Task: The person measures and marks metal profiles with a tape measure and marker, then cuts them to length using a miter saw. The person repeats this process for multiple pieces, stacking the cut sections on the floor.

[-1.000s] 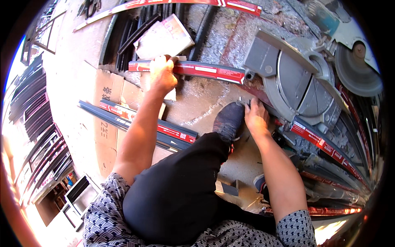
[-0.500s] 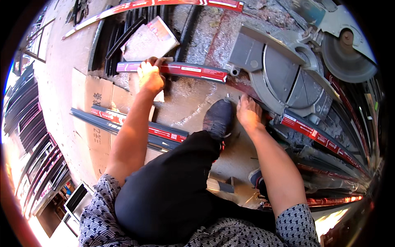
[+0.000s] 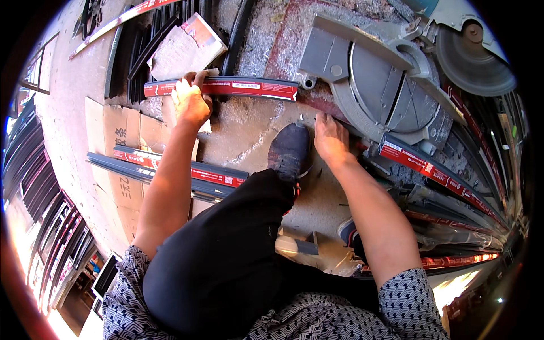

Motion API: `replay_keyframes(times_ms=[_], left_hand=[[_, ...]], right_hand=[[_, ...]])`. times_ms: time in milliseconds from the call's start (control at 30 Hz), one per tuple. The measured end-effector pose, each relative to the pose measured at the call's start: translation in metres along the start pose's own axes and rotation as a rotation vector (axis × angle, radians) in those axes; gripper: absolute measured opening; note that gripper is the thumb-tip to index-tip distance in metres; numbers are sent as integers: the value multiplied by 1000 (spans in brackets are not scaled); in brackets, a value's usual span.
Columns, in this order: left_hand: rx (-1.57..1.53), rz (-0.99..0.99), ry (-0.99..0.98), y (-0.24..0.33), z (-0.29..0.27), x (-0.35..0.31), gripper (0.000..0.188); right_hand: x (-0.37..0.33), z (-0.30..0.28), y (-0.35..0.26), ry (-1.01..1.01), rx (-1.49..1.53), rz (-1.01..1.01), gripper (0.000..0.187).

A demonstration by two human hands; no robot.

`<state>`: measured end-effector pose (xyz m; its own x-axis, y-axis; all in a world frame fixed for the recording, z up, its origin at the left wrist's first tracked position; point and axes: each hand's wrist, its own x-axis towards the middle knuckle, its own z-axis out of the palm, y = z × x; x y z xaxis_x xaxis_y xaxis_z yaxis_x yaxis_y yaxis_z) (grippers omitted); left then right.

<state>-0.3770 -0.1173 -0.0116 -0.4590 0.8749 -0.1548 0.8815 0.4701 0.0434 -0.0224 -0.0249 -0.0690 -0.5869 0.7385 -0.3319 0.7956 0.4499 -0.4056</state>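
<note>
My left hand (image 3: 191,102) is closed around a dark profile strip (image 3: 249,87) with a red printed film on its face. The strip lies crosswise, and its right end is close to the base of a grey mitre saw (image 3: 362,90). My right hand (image 3: 331,136) rests low beside the saw's front edge, its fingers bent together. Whatever those fingers grip, if anything, is hidden. The round saw blade (image 3: 476,62) is raised at the upper right. My dark shoe (image 3: 289,148) stands on the floor between my hands.
More red-filmed strips (image 3: 209,174) lie on flattened cardboard (image 3: 105,127) at the left. Behind my left hand is a pale slab (image 3: 184,51) on dark profiles. Long strips (image 3: 442,177) run out to the right, and stacked profiles (image 3: 34,170) line the far left.
The whole view has shifted a little, so things appear farther left and higher. Both hands keep their places relative to the strip and the saw.
</note>
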Motion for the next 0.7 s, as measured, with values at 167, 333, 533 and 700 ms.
replay_keyframes(times_ms=[167,333,533,700], left_hand=[[3,2,18,-1,6,-3,70],[-18,-24,1,-3,9,-4,72],[-38,-34,3,0,6,-4,72],[-42,-32,5,-2,11,-5,72]], right_hand=[[4,-8,-4,-87,-127,-21,22],[7,-16,-8,-123,-266,-80,22],[5,-23,-9,-137,-285,-70,22],[-5,-18,-7,-70,-122,-51,20]])
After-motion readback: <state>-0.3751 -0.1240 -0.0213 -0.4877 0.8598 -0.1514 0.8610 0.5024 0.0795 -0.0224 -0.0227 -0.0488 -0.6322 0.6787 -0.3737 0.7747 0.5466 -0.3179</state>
